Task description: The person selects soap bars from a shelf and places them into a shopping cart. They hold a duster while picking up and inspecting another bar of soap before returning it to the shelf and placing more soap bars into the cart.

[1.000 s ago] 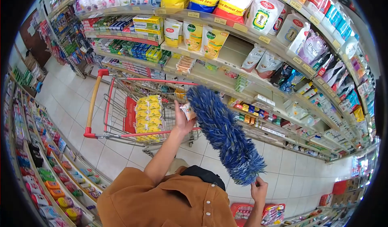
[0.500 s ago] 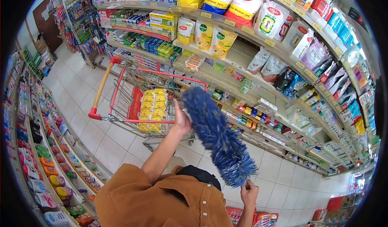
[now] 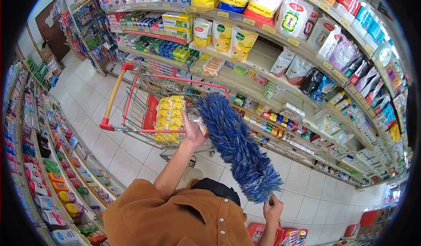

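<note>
A long, fluffy blue duster point(image 3: 241, 147) slants across the middle of the view. My left hand point(image 3: 193, 131) is beside its upper end, thumb up, closed around a small whitish packet point(image 3: 201, 126) that is partly hidden by the duster. At the duster's lower end, my right hand point(image 3: 272, 210) has its fingers wrapped round the handle, which is mostly hidden. Just left of my left hand, a shopping cart point(image 3: 144, 131) holds yellow packs point(image 3: 170, 114).
Shelves point(image 3: 245, 20) of pouches and boxes curve along the front and right. Another stocked shelf point(image 3: 55, 158) runs down the left. Red baskets point(image 3: 293, 237) stand on the tiled floor near my right forearm. A brown door point(image 3: 47, 26) is at the upper left.
The view has shifted slightly, so the cart and shelves sit a little differently. The packet in my left hand shows more now. Both hands stay by the duster's two ends.
</note>
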A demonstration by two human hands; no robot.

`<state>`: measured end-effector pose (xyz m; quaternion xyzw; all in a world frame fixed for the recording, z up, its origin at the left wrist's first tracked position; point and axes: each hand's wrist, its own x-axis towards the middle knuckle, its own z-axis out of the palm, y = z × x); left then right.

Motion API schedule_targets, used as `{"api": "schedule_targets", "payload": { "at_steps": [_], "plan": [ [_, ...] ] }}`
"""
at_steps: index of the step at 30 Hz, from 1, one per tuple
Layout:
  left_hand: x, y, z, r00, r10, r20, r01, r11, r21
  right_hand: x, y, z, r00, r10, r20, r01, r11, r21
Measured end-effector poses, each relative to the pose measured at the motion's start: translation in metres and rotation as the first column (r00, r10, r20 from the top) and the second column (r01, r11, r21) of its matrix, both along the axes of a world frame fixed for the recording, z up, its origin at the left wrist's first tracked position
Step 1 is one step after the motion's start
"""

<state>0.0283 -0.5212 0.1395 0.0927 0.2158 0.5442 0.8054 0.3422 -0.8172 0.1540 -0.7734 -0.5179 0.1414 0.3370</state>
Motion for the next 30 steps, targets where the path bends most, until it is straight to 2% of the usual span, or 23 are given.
{"api": "schedule_targets", "payload": {
  "at_steps": [2,3,6,7,10,13,14,15,16,17,18,19,20,21,22,23,24,25,28,29,30],
  "plan": [
    [0.002,-0.004,0.009,0.999,0.023,0.029,-0.024,0.998,0.054,0.005,-0.008,-0.007,0.997,0.067,0.046,-0.068,0.997,0.021],
    [0.002,-0.001,0.002,0.993,0.104,0.056,-0.112,0.979,0.170,0.008,-0.011,-0.010,0.993,0.099,0.069,-0.101,0.994,0.032],
    [0.001,-0.015,0.031,1.000,0.029,0.003,-0.030,0.998,0.064,0.012,-0.015,-0.008,0.997,0.050,0.058,-0.052,0.998,0.036],
    [-0.003,-0.014,0.025,0.999,-0.007,-0.044,0.008,1.000,0.024,0.010,-0.013,-0.010,0.998,0.018,0.056,-0.020,0.999,0.040],
    [0.001,-0.015,0.015,0.997,0.011,0.076,-0.017,0.996,0.085,0.004,-0.015,-0.003,0.999,0.029,0.033,-0.026,0.994,-0.104],
    [-0.001,-0.015,0.016,0.992,0.038,0.118,-0.049,0.995,0.088,0.012,-0.020,-0.003,0.990,0.091,0.107,-0.083,0.994,-0.075],
    [-0.004,-0.018,0.014,0.990,0.050,0.128,-0.062,0.995,0.085,0.015,-0.021,-0.007,0.993,0.066,0.095,-0.059,0.995,-0.075],
    [-0.016,-0.003,-0.028,0.924,-0.187,0.334,0.095,0.957,0.275,0.018,-0.022,-0.014,0.996,0.039,0.082,-0.033,0.997,-0.074],
    [-0.016,-0.001,-0.022,0.816,-0.367,0.447,0.155,0.883,0.443,0.016,-0.021,-0.014,0.998,0.010,0.069,-0.005,0.997,-0.075],
    [-0.016,0.000,-0.015,0.678,-0.554,0.483,0.197,0.770,0.606,0.017,-0.020,-0.010,0.996,0.032,0.084,-0.020,0.990,-0.141],
    [-0.010,-0.007,-0.010,0.871,-0.314,0.378,0.154,0.905,0.397,0.015,-0.019,-0.007,0.995,0.051,0.080,-0.043,0.994,-0.098],
    [0.000,-0.023,0.026,0.979,-0.073,0.189,0.037,0.982,0.185,0.014,-0.019,-0.005,0.994,0.071,0.078,-0.067,0.996,-0.055],
    [0.004,-0.029,0.043,0.989,0.137,-0.060,-0.137,0.991,0.004,0.013,-0.018,-0.004,0.993,0.091,0.077,-0.091,0.996,-0.009],
    [0.002,-0.029,0.039,0.991,0.119,-0.055,-0.117,0.992,0.050,0.014,-0.018,-0.005,0.994,0.072,0.086,-0.072,0.997,-0.002],
    [-0.003,-0.022,0.020,0.978,-0.061,0.199,0.016,0.975,0.221,0.015,-0.019,-0.005,0.994,0.055,0.094,-0.055,0.998,0.000],
    [-0.008,-0.012,-0.007,0.873,-0.276,0.402,0.097,0.906,0.411,0.016,-0.020,-0.006,0.994,0.036,0.101,-0.036,0.999,0.002],
    [-0.012,-0.007,-0.022,0.689,-0.496,0.528,0.116,0.795,0.596,0.018,-0.022,-0.007,0.993,0.053,0.104,-0.055,0.998,0.013],
    [-0.001,-0.027,0.024,0.996,0.003,0.094,-0.006,0.999,0.037,0.020,-0.023,-0.009,0.992,0.069,0.109,-0.073,0.997,0.026],
    [-0.006,-0.016,-0.019,0.949,0.001,0.316,-0.050,0.988,0.145,0.022,-0.027,-0.009,0.985,0.121,0.122,-0.126,0.992,0.032],
    [0.002,-0.023,0.010,0.990,0.097,0.099,-0.104,0.992,0.069,0.023,-0.028,-0.008,0.982,0.139,0.126,-0.144,0.989,0.028],
    [0.006,-0.027,0.021,0.994,0.094,0.046,-0.098,0.993,0.071,0.022,-0.027,-0.007,0.984,0.113,0.138,-0.118,0.993,0.027]
  ]
}}
